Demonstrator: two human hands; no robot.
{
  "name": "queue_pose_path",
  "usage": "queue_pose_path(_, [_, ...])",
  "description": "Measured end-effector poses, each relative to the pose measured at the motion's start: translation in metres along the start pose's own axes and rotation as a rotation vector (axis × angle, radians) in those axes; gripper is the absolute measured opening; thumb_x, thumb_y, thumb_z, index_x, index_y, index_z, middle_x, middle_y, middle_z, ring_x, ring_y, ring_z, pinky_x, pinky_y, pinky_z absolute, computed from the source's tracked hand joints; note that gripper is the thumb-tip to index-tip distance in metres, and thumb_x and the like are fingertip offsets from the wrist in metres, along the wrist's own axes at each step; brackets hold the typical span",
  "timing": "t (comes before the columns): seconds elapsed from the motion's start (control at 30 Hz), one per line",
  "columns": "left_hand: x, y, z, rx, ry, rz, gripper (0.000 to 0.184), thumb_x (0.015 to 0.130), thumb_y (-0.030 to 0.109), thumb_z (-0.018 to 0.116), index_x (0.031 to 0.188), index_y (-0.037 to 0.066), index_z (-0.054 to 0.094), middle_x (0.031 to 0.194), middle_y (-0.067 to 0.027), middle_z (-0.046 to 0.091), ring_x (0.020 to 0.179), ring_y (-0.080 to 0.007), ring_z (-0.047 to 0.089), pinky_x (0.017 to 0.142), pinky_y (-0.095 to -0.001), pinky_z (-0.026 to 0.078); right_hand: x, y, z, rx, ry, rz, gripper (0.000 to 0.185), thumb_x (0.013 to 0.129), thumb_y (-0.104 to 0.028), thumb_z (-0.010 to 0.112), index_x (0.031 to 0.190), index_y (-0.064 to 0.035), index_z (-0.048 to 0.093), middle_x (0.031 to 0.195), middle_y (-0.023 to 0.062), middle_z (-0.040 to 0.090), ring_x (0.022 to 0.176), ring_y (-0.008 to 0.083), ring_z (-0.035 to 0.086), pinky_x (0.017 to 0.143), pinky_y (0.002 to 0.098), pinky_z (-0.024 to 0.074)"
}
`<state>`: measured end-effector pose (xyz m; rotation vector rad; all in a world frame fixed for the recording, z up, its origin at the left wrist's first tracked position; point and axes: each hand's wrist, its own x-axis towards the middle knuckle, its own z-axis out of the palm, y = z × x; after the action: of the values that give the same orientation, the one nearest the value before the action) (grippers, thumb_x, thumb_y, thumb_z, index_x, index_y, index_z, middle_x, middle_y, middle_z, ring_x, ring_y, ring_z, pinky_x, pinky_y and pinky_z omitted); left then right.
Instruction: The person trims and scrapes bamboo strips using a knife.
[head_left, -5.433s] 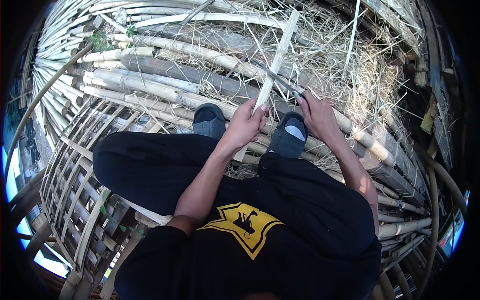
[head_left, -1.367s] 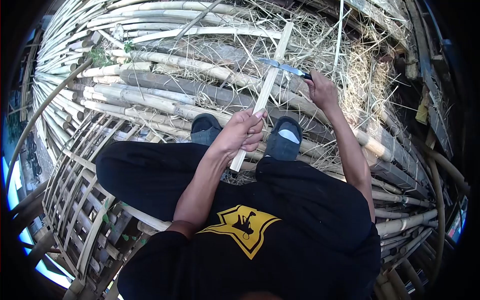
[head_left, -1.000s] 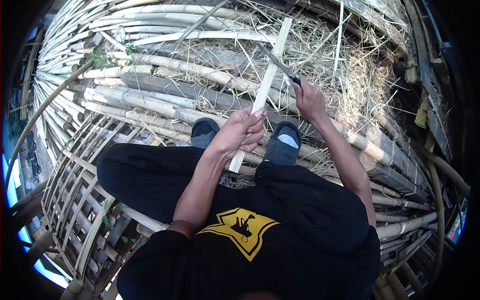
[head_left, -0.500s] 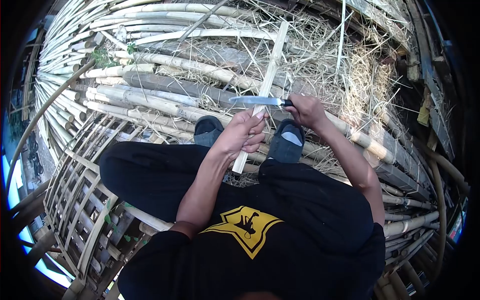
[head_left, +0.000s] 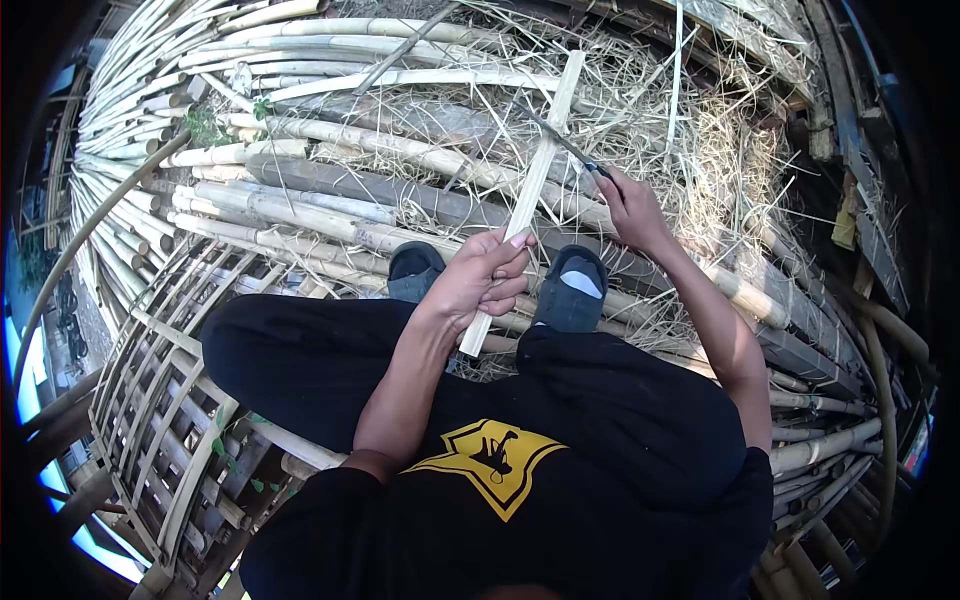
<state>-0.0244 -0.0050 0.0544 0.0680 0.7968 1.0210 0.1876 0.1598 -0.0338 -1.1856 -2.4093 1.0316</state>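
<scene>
My left hand (head_left: 482, 280) is closed around the lower part of a pale, flat bamboo strip (head_left: 540, 165), which slants up and to the right, its lower end sticking out below the fist. In my right hand (head_left: 635, 212) is the dark handle of a knife (head_left: 562, 139). The blade lies across the upper half of the strip, tip pointing to the upper left. Whether its edge bites into the strip cannot be made out.
Bamboo poles (head_left: 300, 215) lie side by side beneath my sandalled feet (head_left: 572, 290). Straw-like shavings (head_left: 730, 170) cover the upper right. A woven bamboo lattice (head_left: 165, 400) is at the lower left, and a curved pole (head_left: 75, 240) rises at the far left.
Half a second ago the knife lay close above my left hand; now it is farther up the strip, with my right hand moved up and right. My left hand keeps its grip.
</scene>
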Motion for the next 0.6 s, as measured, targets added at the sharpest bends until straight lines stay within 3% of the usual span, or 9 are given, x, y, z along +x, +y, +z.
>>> queue_pose_path(0.03, [-0.001, -0.001, 0.0, -0.002, 0.01, 0.009, 0.016, 0.101, 0.019, 0.046, 0.103, 0.005, 0.052, 0.06, 0.0062, 0.032, 0.04, -0.001, 0.025, 0.032, -0.0169, 0.018, 0.0, 0.005, 0.004, 0.001, -0.007, 0.002, 0.033, 0.099, -0.032, 0.047, 0.084, -0.0035, 0.054, 0.058, 0.0138, 0.055, 0.053, 0.0284, 0.057, 0.051, 0.04, 0.0399])
queue_pose_path(0.13, [-0.001, 0.0, -0.005, -0.044, -0.017, 0.001, 0.016, 0.1, 0.022, 0.049, 0.103, 0.006, 0.05, 0.059, 0.0065, 0.031, 0.042, -0.0013, 0.026, 0.033, -0.0173, 0.018, 0.001, 0.007, 0.011, 0.572, -0.205, 0.188, 0.039, 0.1, -0.034, 0.045, 0.079, -0.0023, 0.05, 0.061, 0.0015, 0.043, 0.056, 0.0102, 0.041, 0.052, 0.0283, 0.0355])
queue_pose_path(0.27, [-0.003, 0.0, -0.004, -0.004, 0.019, -0.006, 0.016, 0.1, 0.022, 0.049, 0.103, 0.006, 0.05, 0.058, 0.0065, 0.031, 0.042, -0.0013, 0.026, 0.033, -0.0171, 0.018, 0.004, -0.002, 0.006, 0.506, -0.229, 0.161, 0.039, 0.1, -0.035, 0.045, 0.08, -0.0026, 0.051, 0.061, 0.0019, 0.046, 0.057, 0.0098, 0.045, 0.052, 0.028, 0.0359])
queue_pose_path(0.33, [-0.003, -0.001, -0.003, 0.001, -0.006, -0.02, 0.016, 0.101, 0.022, 0.048, 0.103, 0.006, 0.05, 0.058, 0.0065, 0.031, 0.041, -0.0012, 0.025, 0.033, -0.0172, 0.018, 0.008, -0.016, -0.013, 0.196, -0.321, 0.217, 0.039, 0.099, -0.038, 0.048, 0.081, -0.0027, 0.053, 0.06, 0.002, 0.049, 0.055, 0.0086, 0.049, 0.051, 0.0265, 0.0374])
queue_pose_path(0.37, [-0.003, -0.002, -0.002, 0.0, -0.007, -0.024, 0.016, 0.101, 0.022, 0.048, 0.103, 0.006, 0.05, 0.058, 0.0065, 0.031, 0.041, -0.0012, 0.025, 0.033, -0.0172, 0.018, 0.01, -0.019, -0.018, 0.195, -0.321, 0.221, 0.039, 0.099, -0.038, 0.048, 0.081, -0.0027, 0.053, 0.06, 0.002, 0.049, 0.055, 0.0086, 0.049, 0.051, 0.0265, 0.0374])
queue_pose_path(0.5, [-0.004, -0.002, 0.0, 0.022, -0.037, -0.049, 0.017, 0.102, 0.02, 0.045, 0.103, 0.005, 0.051, 0.059, 0.0051, 0.032, 0.039, -0.0009, 0.024, 0.031, -0.0173, 0.019, 0.024, -0.013, -0.026, 0.508, -0.502, 0.28, 0.042, 0.097, -0.041, 0.051, 0.081, -0.0022, 0.055, 0.058, 0.0023, 0.052, 0.047, 0.0096, 0.053, 0.046, 0.0253, 0.0406])
queue_pose_path(0.57, [-0.006, -0.001, 0.001, 0.03, -0.049, -0.069, 0.017, 0.102, 0.021, 0.045, 0.103, 0.004, 0.051, 0.059, 0.005, 0.032, 0.039, -0.0008, 0.024, 0.03, -0.0172, 0.019, 0.028, -0.007, -0.022, 0.778, -0.5, 0.217, 0.04, 0.097, -0.039, 0.052, 0.078, -0.0038, 0.054, 0.056, -0.0012, 0.051, 0.043, 0.0087, 0.051, 0.041, 0.0239, 0.0378])
queue_pose_path(0.6, [-0.006, -0.001, 0.001, 0.036, -0.065, -0.076, 0.017, 0.102, 0.021, 0.045, 0.103, 0.004, 0.051, 0.059, 0.005, 0.032, 0.039, -0.0008, 0.025, 0.03, -0.0171, 0.019, 0.029, -0.005, -0.022, 0.875, -0.508, 0.26, 0.038, 0.094, -0.037, 0.059, 0.074, -0.0058, 0.054, 0.054, -0.0035, 0.048, 0.042, 0.0075, 0.048, 0.039, 0.0228, 0.0336])
